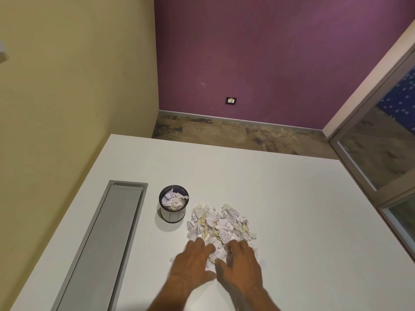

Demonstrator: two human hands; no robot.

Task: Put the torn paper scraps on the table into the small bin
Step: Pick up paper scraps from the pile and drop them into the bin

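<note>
We are at the gathering step. Our left hand (193, 263) and our right hand (241, 262) lie palm down on the near edge of the pile of torn paper scraps (221, 223), which sits on the white bench (292, 198). The fingers of both hands are spread and a little curled over the paper. Neither grip is closed on anything yet, so far as we can see; some scraps show in the gap between the two hands. What is under the palms is hidden.

The small bin (173, 203) stands upright just to the left of the pile, near but not touching it. It already holds some scraps, and we judge it is about half full. Most of the paper is still on the bench, so the task is far from finished.

For the next move we think the hands must come together and press a bunch of scraps between them, then lift it over the bin's opening. The opening is narrow, so a small bunch is safer; loose pieces may fall beside the bin.
</note>
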